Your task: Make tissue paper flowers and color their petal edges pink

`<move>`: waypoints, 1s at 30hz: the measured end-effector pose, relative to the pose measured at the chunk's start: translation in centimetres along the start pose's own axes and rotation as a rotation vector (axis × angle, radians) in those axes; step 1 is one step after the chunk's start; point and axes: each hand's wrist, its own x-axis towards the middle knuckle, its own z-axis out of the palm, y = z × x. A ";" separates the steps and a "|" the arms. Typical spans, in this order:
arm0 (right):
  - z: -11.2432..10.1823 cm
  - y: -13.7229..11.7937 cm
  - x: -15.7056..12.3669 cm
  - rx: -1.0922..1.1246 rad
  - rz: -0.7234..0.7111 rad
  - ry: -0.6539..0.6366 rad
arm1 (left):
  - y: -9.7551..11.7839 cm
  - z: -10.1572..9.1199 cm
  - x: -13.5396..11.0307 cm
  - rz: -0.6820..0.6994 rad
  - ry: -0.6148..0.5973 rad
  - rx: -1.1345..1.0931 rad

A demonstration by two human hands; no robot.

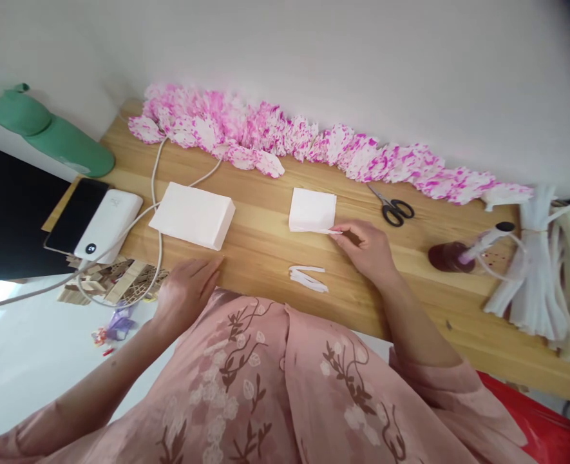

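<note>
A small stack of square white paper (312,209) lies on the wooden table in front of me. At its lower right corner, my right hand (366,251) pinches a white paper edge between thumb and fingers. My left hand (188,287) rests flat at the table's front edge, fingers stretched out and holding nothing. Just beyond it is a thicker block of white paper (192,216). A few narrow white paper strips (308,278) lie between the hands, nearer to me. Black-handled scissors (393,209) sit beyond my right hand.
Pink-and-white ruffled paper pieces (265,132) line the wall. On the left are a green bottle (53,132), a black phone (76,212) and a white power bank (108,225) with a cable. To the right stand a dark red bottle (446,258) and bundled pale strips (538,270).
</note>
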 end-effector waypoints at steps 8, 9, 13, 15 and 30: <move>-0.2 0.0 0.0 0.008 -0.005 0.012 | -0.6 -1.6 1.3 0.095 -0.128 0.083; -0.2 -0.1 0.0 0.006 -0.005 0.010 | -0.5 -2.4 1.3 0.124 -0.169 0.040; -0.3 -0.6 0.0 0.010 -0.022 -0.023 | 1.5 -3.9 3.3 0.178 -0.114 -0.147; -0.2 -0.7 0.1 0.019 -0.054 -0.026 | 3.4 -3.0 5.7 0.273 -0.027 -0.256; -0.9 -0.7 0.2 -0.096 -0.153 -0.143 | 6.7 6.3 15.2 0.496 -0.132 -0.037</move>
